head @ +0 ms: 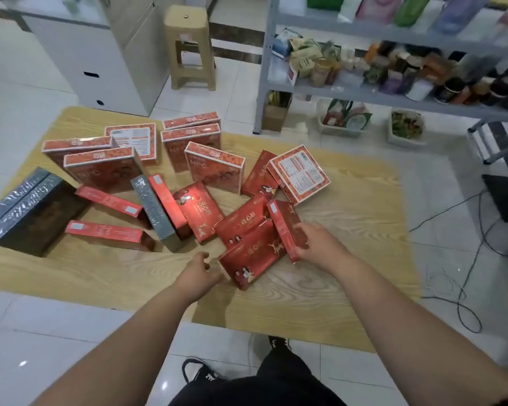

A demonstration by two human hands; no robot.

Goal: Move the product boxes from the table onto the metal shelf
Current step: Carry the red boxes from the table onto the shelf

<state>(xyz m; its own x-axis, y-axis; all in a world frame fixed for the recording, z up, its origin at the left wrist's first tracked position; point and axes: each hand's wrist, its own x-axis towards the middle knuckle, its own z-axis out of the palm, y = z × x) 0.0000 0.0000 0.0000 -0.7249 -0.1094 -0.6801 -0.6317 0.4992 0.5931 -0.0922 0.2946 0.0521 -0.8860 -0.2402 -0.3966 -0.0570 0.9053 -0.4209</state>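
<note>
Several red product boxes lie scattered on a low wooden table [320, 303]. My right hand [317, 244] grips a red box standing on edge [282, 224] at the front right of the pile. My left hand [198, 273] reaches with loosely curled fingers toward a flat red box [250, 259] near the front edge; its thumb is close to the box's left corner, and contact is unclear. Orange NFC boxes [214, 168] stand at the back. A large dark box [27, 212] sits at the far left. The metal shelf [364, 93] stands at the upper right.
The shelf holds several jars, bottles and packets; baskets [343, 118] sit under it on the floor. A beige plastic stool [191, 48] and a white cabinet [100, 54] stand behind the table. Black cables [464, 288] trail on the tiles at right, near a step stool [499, 142].
</note>
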